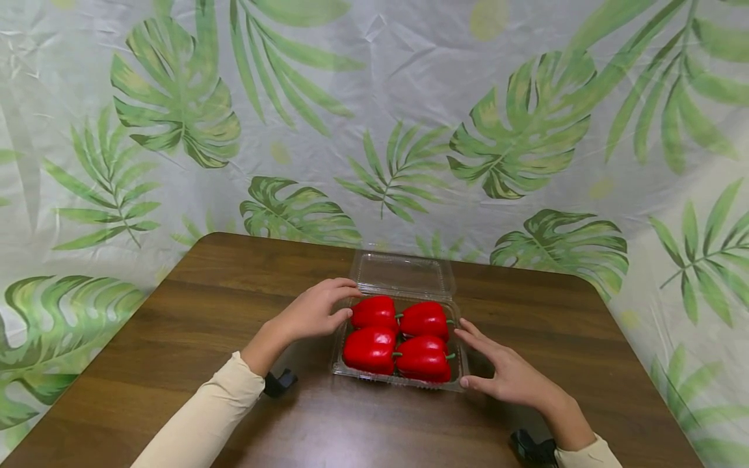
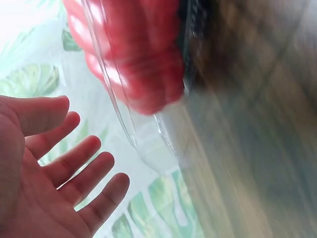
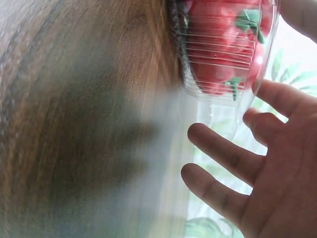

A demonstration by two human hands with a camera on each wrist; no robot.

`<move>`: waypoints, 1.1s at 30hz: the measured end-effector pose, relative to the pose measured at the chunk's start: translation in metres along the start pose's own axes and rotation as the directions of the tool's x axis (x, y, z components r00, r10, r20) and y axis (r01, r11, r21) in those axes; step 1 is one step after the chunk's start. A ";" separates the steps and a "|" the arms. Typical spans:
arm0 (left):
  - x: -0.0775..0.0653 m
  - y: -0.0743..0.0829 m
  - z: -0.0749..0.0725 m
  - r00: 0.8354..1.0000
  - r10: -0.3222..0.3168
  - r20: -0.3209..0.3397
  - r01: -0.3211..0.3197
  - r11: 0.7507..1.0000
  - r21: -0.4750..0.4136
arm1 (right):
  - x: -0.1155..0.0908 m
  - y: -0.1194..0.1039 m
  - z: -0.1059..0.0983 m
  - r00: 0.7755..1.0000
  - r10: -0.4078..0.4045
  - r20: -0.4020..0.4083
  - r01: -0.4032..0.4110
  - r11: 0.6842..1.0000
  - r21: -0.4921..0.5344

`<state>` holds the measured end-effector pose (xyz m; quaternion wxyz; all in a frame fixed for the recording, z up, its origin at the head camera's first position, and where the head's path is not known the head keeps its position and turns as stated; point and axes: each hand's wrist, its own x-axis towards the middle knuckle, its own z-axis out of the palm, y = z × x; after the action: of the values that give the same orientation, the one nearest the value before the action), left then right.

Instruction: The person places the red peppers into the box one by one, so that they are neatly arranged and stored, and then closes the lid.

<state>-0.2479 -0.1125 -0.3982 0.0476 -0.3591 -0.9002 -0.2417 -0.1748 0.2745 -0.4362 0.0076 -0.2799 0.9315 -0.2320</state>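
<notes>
Several red bell peppers (image 1: 370,351) with green stems sit in two rows in a clear plastic clamshell container (image 1: 462,354). Its lid (image 1: 404,273) stands hinged open at the far side. Beside the container's left edge is my left hand (image 1: 316,311), fingers spread and holding nothing; its fingertips overlap the far-left pepper in the head view. In the left wrist view the left hand (image 2: 54,173) shows a gap from the container wall. My right hand (image 1: 515,374) is at the right edge, fingers loosely spread. The right wrist view shows some fingertips of the right hand (image 3: 267,158) right at the rim.
The container rests on a dark brown wooden table (image 1: 193,351) with rounded far corners. Behind it hangs a pale curtain (image 1: 404,84) printed with green leaves. A black wrist strap (image 1: 279,383) is on the left arm, another black strap (image 1: 532,448) on the right.
</notes>
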 end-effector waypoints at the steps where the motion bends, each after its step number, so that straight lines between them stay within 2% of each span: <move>1: 0.002 -0.002 0.000 1.000 -0.001 -0.004 0.001 1.000 0.001 | 0.000 0.000 0.000 1.000 0.001 0.000 -0.001 1.000 0.002; 13: 0.033 -0.025 -0.004 0.992 -0.117 -0.042 0.112 0.987 -0.114 | -0.003 0.002 0.000 1.000 0.010 0.004 -0.010 1.000 0.006; 17: 0.043 -0.032 0.001 0.980 -0.194 -0.031 0.188 0.970 -0.153 | -0.002 0.001 -0.001 1.000 0.009 0.010 -0.009 1.000 0.011; 22: 0.055 -0.042 0.013 0.953 -0.303 -0.016 0.293 0.932 -0.212 | -0.001 0.001 -0.001 1.000 0.008 0.013 -0.008 1.000 0.010; 25: 0.062 -0.048 0.018 0.918 -0.396 -0.003 0.380 0.882 -0.278 | -0.001 0.001 -0.001 1.000 0.010 0.015 -0.010 1.000 0.008; 26: 0.064 -0.050 0.018 0.903 -0.430 0.013 0.411 0.855 -0.315 | 0.000 0.001 -0.001 1.000 0.010 0.016 -0.010 1.000 0.009; 27: 0.065 -0.052 0.018 0.884 -0.466 0.041 0.447 0.815 -0.369 | 0.000 0.002 -0.001 1.000 0.010 0.015 -0.010 1.000 0.012; 31: 0.071 -0.058 0.021 0.805 -0.571 0.160 0.547 0.613 -0.570 | 0.001 0.001 -0.002 1.000 0.013 0.017 -0.013 1.000 0.010; 33: 0.074 -0.060 0.024 0.780 -0.594 0.196 0.568 0.542 -0.619 | 0.001 0.001 -0.001 1.000 0.014 0.018 -0.014 1.000 0.006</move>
<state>-0.3407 -0.0931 -0.4241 -0.1454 -0.0292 -0.8249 -0.5455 -0.1766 0.2752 -0.4354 0.0184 -0.2755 0.9326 -0.2325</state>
